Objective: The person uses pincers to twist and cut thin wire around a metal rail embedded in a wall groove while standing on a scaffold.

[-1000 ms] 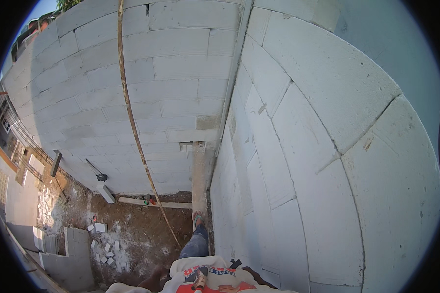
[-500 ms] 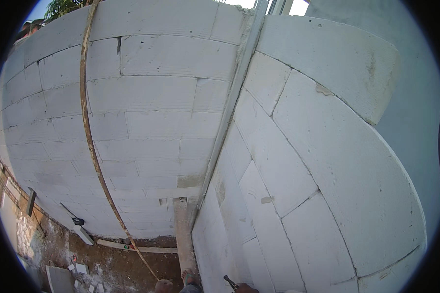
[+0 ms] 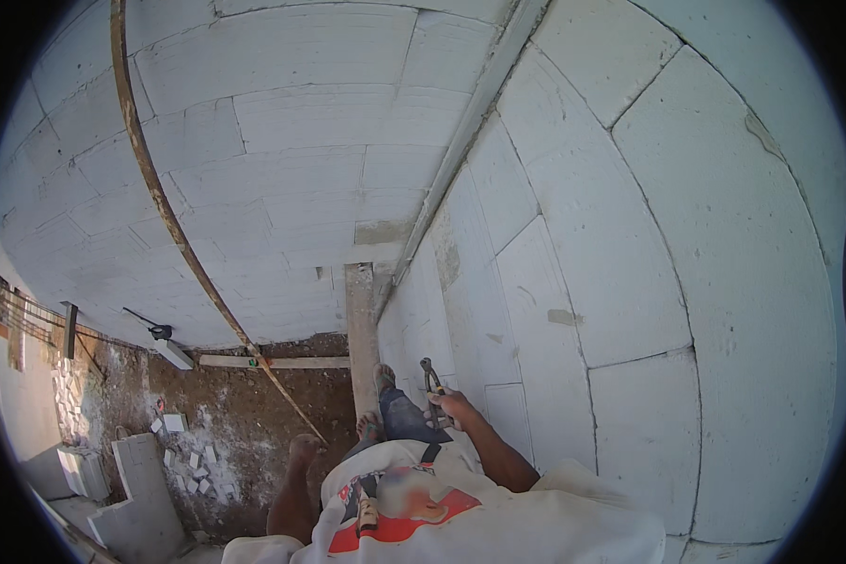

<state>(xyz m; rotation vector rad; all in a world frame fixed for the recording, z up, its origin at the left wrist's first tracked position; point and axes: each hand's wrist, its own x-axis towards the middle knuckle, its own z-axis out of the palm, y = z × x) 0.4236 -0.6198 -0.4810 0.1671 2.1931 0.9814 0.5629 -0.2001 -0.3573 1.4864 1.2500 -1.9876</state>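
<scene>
My right hand (image 3: 454,404) is closed round the handles of dark metal pincers (image 3: 427,367), jaws pointing up and away from me, beside the right block wall (image 3: 526,301). My left hand (image 3: 305,447) hangs low on the left, near the lower end of a long thin wooden pole (image 3: 174,221). Its fingers are too small and unclear to show whether they are closed, and no grip on the pole can be made out. My bare feet (image 3: 370,428) are on or beside a narrow grey-brown beam (image 3: 360,315) that runs out from the wall corner.
A white block wall (image 3: 291,132) stands ahead, meeting the right wall at a grey vertical strip (image 3: 470,122). Down on the left lie brown soil (image 3: 254,404), broken white blocks (image 3: 200,470), a large pale slab (image 3: 141,498) and a long plank (image 3: 273,362). The pole leans across the front wall.
The view has tipped downward, bringing my arms, shirt and feet into sight. The pincers, partly seen at the lower edge before, now show clearly in my right hand.
</scene>
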